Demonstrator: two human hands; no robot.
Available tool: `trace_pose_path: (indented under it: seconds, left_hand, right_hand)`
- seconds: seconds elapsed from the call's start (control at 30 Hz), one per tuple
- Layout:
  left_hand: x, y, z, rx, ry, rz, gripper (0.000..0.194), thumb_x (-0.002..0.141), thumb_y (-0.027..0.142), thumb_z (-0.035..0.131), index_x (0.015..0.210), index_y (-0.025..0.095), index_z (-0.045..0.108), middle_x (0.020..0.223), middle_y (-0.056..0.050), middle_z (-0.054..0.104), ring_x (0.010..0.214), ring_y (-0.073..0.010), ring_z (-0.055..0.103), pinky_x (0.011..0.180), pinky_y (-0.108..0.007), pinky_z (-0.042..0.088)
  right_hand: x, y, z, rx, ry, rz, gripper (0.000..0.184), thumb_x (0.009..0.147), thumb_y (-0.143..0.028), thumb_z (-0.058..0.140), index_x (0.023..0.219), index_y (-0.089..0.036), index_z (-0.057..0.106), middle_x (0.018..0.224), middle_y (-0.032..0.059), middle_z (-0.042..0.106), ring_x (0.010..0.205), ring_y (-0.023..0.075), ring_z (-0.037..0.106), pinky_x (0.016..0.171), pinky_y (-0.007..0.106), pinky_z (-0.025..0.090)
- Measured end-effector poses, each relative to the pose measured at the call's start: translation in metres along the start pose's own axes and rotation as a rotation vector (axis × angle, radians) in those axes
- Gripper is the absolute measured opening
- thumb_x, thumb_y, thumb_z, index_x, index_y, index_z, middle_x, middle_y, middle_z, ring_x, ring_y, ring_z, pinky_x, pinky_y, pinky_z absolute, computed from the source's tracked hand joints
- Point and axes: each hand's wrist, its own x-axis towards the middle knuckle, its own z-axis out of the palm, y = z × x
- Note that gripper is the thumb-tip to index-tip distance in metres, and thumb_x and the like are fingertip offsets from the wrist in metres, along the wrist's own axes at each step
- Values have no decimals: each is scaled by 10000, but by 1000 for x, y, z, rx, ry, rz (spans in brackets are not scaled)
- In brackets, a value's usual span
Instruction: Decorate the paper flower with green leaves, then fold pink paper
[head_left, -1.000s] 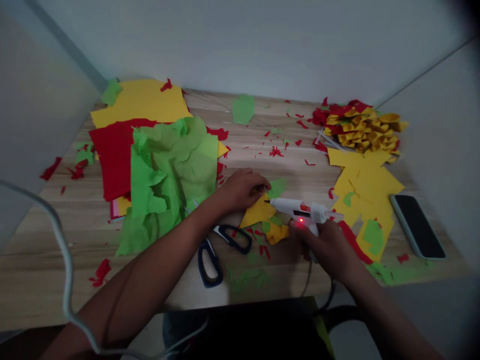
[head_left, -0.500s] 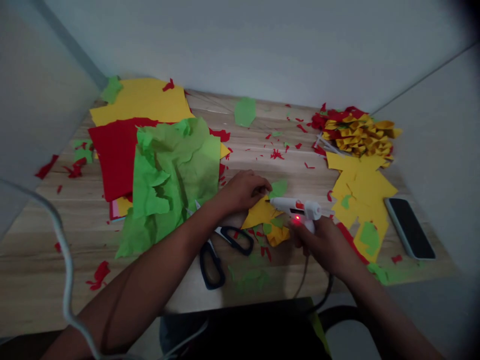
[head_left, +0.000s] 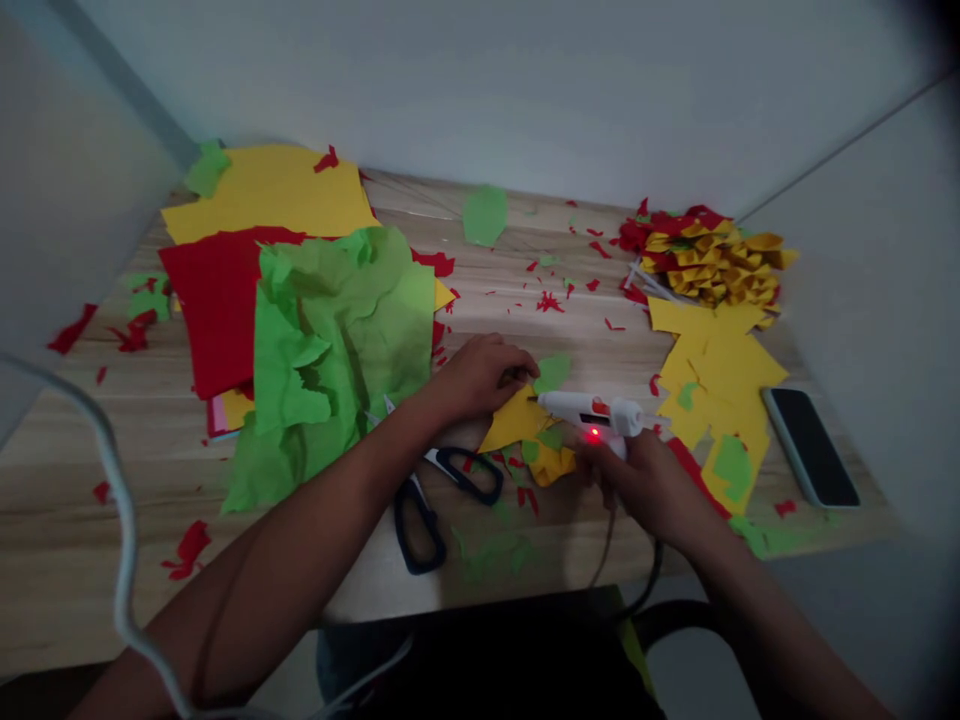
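My right hand [head_left: 637, 480] is wrapped round a white glue gun [head_left: 581, 407] with a red light lit on its side. Its dark nozzle tip points left, at the upper edge of a yellow paper piece [head_left: 511, 420]. My left hand [head_left: 484, 375] is curled at that same edge, fingers pinched on the yellow paper; the fingertips are partly hidden. A crumpled yellow paper piece [head_left: 551, 466] lies just below the glue gun. Dark-handled scissors [head_left: 469, 475] rest with blades apart under and beside my left forearm.
Crumpled green paper [head_left: 345, 330], a red sheet [head_left: 214, 300] and yellow sheets [head_left: 277, 190] lie at the left. Folded yellow paper pieces [head_left: 716, 265] are heaped at the back right, above flat yellow paper [head_left: 712, 360] and a phone [head_left: 814, 445]. A white cable [head_left: 124, 520] crosses the left foreground.
The whole view has shifted slightly, so things appear a little further left and up. Both hands keep their places at the yellow paper, with the glue gun tip still against its edge.
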Motion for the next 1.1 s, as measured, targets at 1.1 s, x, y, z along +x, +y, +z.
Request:
trace_pose_path:
  seconds: [1.1]
  left_hand:
    - [-2, 2, -2, -33, 14, -17, 208, 825, 152, 636, 1007, 196, 728, 883, -37, 735, 878, -200, 610, 810, -327, 460]
  right_hand:
    - [0, 3, -1, 13, -25, -30, 434, 894, -507, 535, 574, -215, 552, 494, 28, 596, 459, 158, 572, 456, 268, 408]
